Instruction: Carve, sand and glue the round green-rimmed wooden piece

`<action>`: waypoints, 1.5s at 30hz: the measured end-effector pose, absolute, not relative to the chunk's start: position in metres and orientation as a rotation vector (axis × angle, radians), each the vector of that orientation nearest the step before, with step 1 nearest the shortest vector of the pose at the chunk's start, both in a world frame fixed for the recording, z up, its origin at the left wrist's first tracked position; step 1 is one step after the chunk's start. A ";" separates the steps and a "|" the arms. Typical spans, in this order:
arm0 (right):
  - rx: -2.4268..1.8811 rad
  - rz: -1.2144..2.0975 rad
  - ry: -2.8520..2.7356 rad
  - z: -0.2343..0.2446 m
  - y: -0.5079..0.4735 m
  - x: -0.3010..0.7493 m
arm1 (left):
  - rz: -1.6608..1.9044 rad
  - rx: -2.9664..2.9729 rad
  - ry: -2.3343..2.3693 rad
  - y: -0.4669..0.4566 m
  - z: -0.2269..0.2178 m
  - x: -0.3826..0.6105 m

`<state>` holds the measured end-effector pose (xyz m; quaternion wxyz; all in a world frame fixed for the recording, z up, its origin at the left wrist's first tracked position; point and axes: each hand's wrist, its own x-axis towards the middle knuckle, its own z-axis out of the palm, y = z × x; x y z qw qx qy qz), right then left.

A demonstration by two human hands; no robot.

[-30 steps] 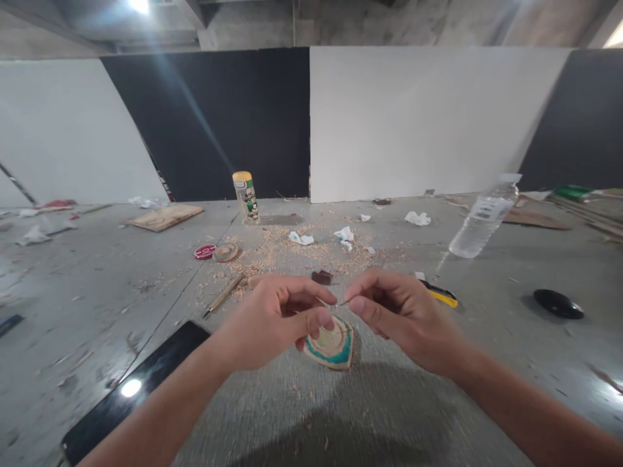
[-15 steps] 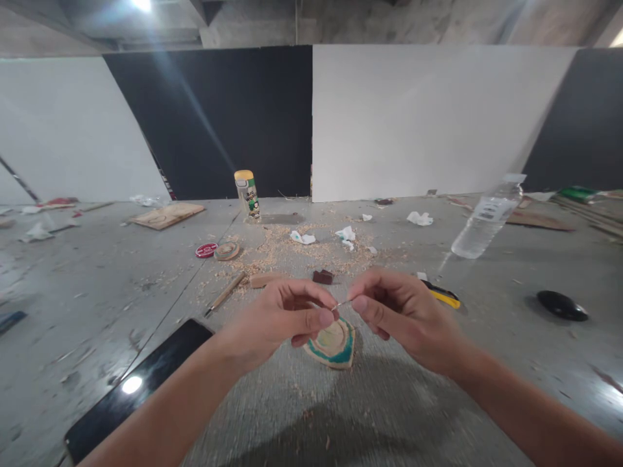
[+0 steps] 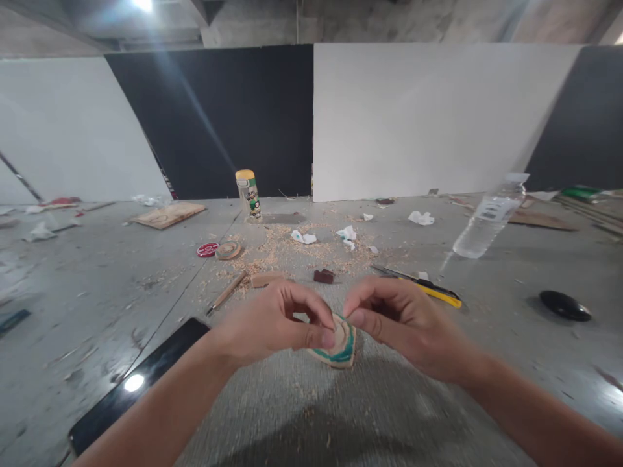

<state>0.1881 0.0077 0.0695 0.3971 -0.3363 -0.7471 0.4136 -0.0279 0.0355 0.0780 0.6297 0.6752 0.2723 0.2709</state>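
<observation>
My left hand (image 3: 277, 324) and my right hand (image 3: 396, 318) meet fingertip to fingertip over a small wooden piece (image 3: 338, 347) painted with teal and yellow rings, which lies on the grey table (image 3: 341, 415). Both hands are pinched shut. Between the fingertips is something very thin and small; I cannot make out what it is. The hands hover just above the far edge of the painted piece and partly hide it.
A black phone (image 3: 136, 383) lies at the near left. A yellow utility knife (image 3: 428, 288), a dark block (image 3: 324, 276), a wooden stick (image 3: 226, 292), a glue bottle (image 3: 248, 194), a water bottle (image 3: 487, 217), a black oval object (image 3: 564, 305) and wood shavings (image 3: 292, 250) lie beyond.
Both hands have dropped lower and closer together over the painted piece. The thin sliver seen between the fingertips earlier no longer shows clearly.
</observation>
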 end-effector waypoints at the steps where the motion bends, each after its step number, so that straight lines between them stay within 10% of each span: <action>1: -0.877 1.018 -1.901 0.070 0.007 0.188 | 0.644 1.604 0.651 0.035 0.079 -0.028; 45: -0.718 1.556 -1.420 0.067 0.011 0.186 | 1.315 2.132 1.078 0.010 0.080 -0.012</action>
